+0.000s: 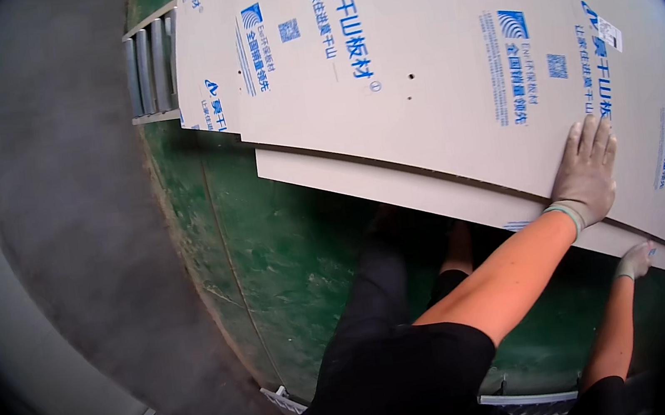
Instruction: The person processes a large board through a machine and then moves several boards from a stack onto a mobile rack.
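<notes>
Beige board panels [430, 52] with blue print lie stacked over a green surface [287, 247]. The gloved left hand [588, 170] rests flat and released on the top panel, while the gloved right hand [635, 260] grips the lower panel's [397, 186] near edge.

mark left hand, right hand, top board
left hand [588, 174], head view, back of the gloved hand lying flat on the board.
right hand [635, 261], head view, gloved knuckles at the lower board's edge.
top board [432, 68], head view, bare beige face between the blue print.
</notes>
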Action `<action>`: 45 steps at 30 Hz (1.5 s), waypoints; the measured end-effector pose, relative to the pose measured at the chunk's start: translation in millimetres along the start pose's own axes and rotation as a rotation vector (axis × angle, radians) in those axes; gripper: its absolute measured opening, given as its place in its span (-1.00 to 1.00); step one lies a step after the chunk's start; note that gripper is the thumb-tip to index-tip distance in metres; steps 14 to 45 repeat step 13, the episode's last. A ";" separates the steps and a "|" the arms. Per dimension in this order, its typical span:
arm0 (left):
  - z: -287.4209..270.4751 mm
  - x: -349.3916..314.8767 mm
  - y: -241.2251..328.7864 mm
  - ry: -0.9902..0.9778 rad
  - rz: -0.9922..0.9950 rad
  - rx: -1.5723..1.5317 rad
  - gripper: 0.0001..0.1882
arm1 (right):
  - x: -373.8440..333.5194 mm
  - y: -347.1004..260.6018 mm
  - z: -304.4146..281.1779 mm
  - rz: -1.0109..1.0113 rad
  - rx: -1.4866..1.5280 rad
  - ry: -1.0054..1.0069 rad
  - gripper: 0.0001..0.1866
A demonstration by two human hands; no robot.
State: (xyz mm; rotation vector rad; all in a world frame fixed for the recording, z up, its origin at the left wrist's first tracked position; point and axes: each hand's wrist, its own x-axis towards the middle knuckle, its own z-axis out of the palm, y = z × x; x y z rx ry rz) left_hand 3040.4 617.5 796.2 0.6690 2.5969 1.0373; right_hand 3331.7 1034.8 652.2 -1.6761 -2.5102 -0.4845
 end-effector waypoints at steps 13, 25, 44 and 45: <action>-163.7 -174.7 -265.6 0.121 0.590 0.113 -0.52 | -361.9 -366.1 -260.3 0.439 0.537 -0.196 -0.25; -163.7 -174.7 -265.6 0.121 0.590 0.113 -0.52 | -361.9 -366.1 -260.3 0.439 0.537 -0.196 -0.25; -163.7 -174.7 -265.6 0.121 0.590 0.113 -0.52 | -361.9 -366.1 -260.3 0.439 0.537 -0.196 -0.25; -163.7 -174.7 -265.6 0.121 0.590 0.113 -0.52 | -361.9 -366.1 -260.3 0.439 0.537 -0.196 -0.25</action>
